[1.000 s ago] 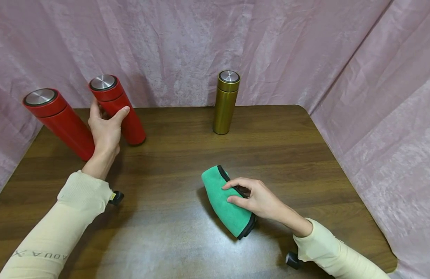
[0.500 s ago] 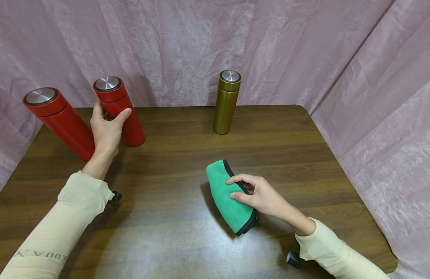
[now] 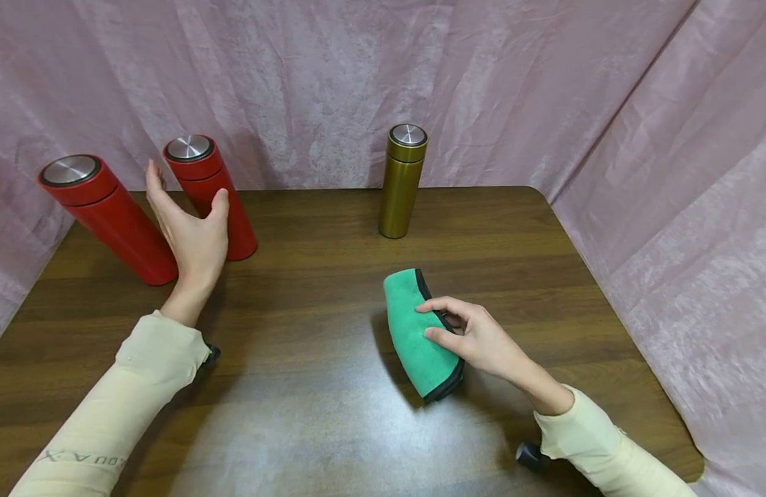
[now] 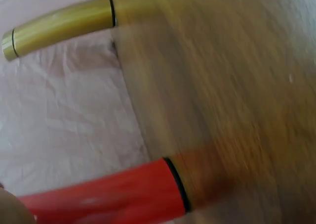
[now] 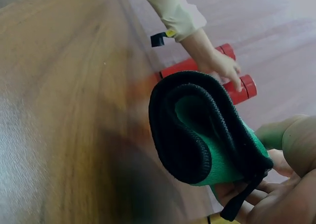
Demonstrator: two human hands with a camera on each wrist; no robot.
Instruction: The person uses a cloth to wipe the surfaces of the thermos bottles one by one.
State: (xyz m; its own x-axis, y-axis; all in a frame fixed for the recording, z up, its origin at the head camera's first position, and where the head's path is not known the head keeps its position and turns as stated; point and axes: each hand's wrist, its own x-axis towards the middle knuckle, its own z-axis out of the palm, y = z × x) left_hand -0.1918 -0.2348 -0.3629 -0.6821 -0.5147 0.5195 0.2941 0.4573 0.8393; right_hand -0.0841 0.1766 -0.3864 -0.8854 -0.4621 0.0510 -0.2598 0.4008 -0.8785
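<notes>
My left hand [image 3: 196, 238] is spread wide beside the right one of two red bottles [image 3: 205, 179] with steel-topped lids. A gap shows between its fingers and that bottle, which stands upright at the back left. The other red bottle [image 3: 118, 221] stands to the left of the hand. In the right wrist view, a green cloth [image 5: 224, 167] with black edging appears rolled or folded over in layers. My right hand [image 3: 482, 338] pinches this cloth by its black-edged side, above the table. Its remaining fingers are partly hidden behind the cloth.
A slim gold bottle [image 3: 401, 186] stands upright near the back edge of the brown wooden table [image 3: 308, 297]. Pink curtains [image 3: 333, 83] hang behind the table and along its right side.
My left hand has let go of the right red bottle and spread its fingers, after that bottle shifted slightly. My right hand has carried the green cloth a little to the right and farther back.
</notes>
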